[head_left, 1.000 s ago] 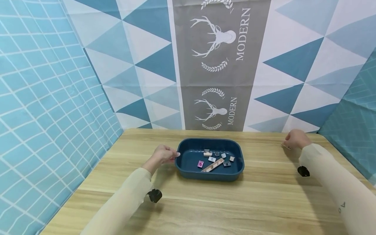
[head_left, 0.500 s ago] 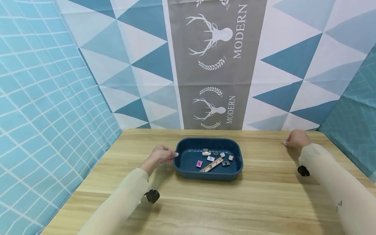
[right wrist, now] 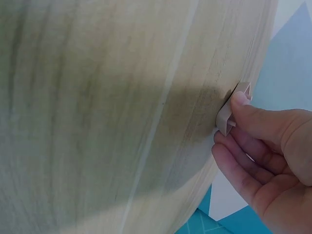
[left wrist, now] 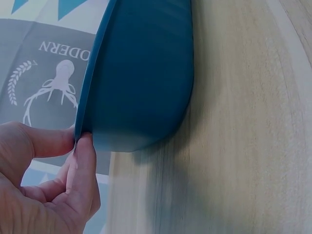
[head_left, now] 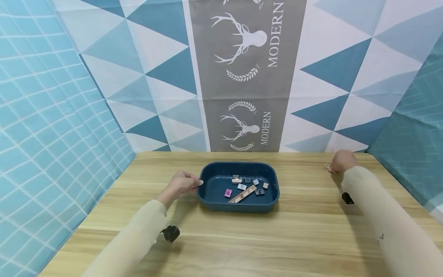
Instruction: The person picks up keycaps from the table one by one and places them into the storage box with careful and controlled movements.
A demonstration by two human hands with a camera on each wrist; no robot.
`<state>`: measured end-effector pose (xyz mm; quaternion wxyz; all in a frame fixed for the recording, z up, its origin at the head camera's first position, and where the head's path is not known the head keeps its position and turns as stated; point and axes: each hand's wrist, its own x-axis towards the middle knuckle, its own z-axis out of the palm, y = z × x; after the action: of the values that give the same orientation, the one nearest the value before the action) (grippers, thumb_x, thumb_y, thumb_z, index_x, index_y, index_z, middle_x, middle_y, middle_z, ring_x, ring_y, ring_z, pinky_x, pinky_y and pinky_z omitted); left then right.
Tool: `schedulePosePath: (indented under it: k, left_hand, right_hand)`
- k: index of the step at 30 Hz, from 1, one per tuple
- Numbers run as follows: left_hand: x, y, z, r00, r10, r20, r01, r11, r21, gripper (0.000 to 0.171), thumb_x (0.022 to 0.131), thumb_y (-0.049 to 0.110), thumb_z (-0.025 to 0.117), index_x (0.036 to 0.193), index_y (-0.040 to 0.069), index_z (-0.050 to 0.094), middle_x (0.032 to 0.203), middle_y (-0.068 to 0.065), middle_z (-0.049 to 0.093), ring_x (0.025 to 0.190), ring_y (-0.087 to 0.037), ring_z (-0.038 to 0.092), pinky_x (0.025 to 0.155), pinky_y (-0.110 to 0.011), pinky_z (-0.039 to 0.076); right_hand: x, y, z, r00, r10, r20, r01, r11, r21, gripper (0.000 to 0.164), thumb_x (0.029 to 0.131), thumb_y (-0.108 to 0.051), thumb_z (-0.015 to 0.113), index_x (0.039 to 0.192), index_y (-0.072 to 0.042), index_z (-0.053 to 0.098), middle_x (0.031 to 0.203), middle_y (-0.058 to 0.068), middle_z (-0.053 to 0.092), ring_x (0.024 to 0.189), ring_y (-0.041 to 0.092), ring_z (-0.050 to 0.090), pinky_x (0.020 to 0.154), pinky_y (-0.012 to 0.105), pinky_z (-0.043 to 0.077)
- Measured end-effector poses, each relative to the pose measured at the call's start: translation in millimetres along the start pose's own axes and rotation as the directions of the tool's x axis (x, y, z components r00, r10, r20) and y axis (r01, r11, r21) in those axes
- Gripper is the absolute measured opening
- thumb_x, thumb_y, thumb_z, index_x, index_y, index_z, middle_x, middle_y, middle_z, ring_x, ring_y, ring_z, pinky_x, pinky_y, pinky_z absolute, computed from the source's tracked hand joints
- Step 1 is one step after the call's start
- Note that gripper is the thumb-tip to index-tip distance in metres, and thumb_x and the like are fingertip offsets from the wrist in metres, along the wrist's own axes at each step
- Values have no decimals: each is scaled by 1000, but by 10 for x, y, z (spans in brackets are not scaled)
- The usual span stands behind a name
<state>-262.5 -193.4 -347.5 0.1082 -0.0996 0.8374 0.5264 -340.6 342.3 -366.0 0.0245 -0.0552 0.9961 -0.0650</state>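
Observation:
A dark blue rectangular tray [head_left: 238, 207] with rounded corners stands on the wooden table. My left hand [head_left: 180, 183] pinches its left rim between thumb and fingers; the left wrist view shows the tray's outer wall [left wrist: 141, 73] beside the left hand [left wrist: 63, 185]. Far to the right, my right hand [head_left: 342, 161] holds a small beige hollow toy brick [right wrist: 233, 109] at the table surface. In the right wrist view the thumb of the right hand [right wrist: 273, 151] lies on the brick, and the fingers curl behind it.
Inside the tray lie a long beige brick [head_left: 243, 194], a pink brick [head_left: 228, 193], a dark grey brick [head_left: 260, 192], a white brick [head_left: 242, 186] and several other small ones. The wooden table [head_left: 221, 246] ends at a patterned cloth wall [head_left: 249, 77] behind.
The whole head view has shifted, so tray and hands appear further left. The left hand stays on the rim. The right hand keeps its beige brick, whose visible part has turned slightly.

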Motion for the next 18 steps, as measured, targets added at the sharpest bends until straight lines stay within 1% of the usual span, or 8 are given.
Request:
schedulePosePath:
  k: [3,6,10,13,16,18]
  left_hand:
    - [1,-3,-2,1000,4,8,-4,1000,8,26,89,5,66,110,-11,63,120,-22,59,92,-17,65,89,-35,59]
    - [-5,2,-21,1000,-1,10,1,1000,25,25,89,6,66,109,-10,64,119,-21,60,94,-18,65,86,-34,60]
    - [-9,21,-40,1000,-5,22,4,999,43,26,90,7,65,110,-10,63,116,-20,60,94,-18,65,87,-34,60]
    - [-4,29,-45,1000,-7,21,6,999,41,26,90,6,65,110,-11,63,116,-20,60,93,-17,65,89,-36,59]
    - [17,24,-36,1000,-15,22,14,999,38,26,90,6,65,110,-11,62,116,-20,60,91,-16,65,89,-35,59]
    - [33,26,-16,999,-26,25,25,999,34,25,90,6,65,109,-10,63,117,-19,60,91,-15,64,87,-34,60]
  right_hand:
    - [31,8,21,1000,0,3,0,999,-54,40,89,-25,61,51,-12,57,58,1,55,63,19,48,71,42,53]
    - [59,10,23,999,1,32,2,994,-108,47,91,-27,58,47,-16,47,54,-1,48,61,18,45,68,39,51]
    - [74,-22,-27,997,30,73,-19,989,-148,48,91,-28,58,47,-18,43,56,0,48,61,18,45,67,36,50]
    - [63,-67,-69,996,37,79,-26,989,-143,48,92,-28,58,47,-18,43,58,3,50,63,19,47,70,39,52]
    - [37,-71,-75,997,20,73,-12,993,-115,49,92,-28,59,47,-16,47,54,0,50,62,19,48,74,43,54]
    - [14,-46,-66,997,20,74,-13,996,-88,48,92,-28,60,47,-15,49,52,-3,48,62,18,48,74,43,53]
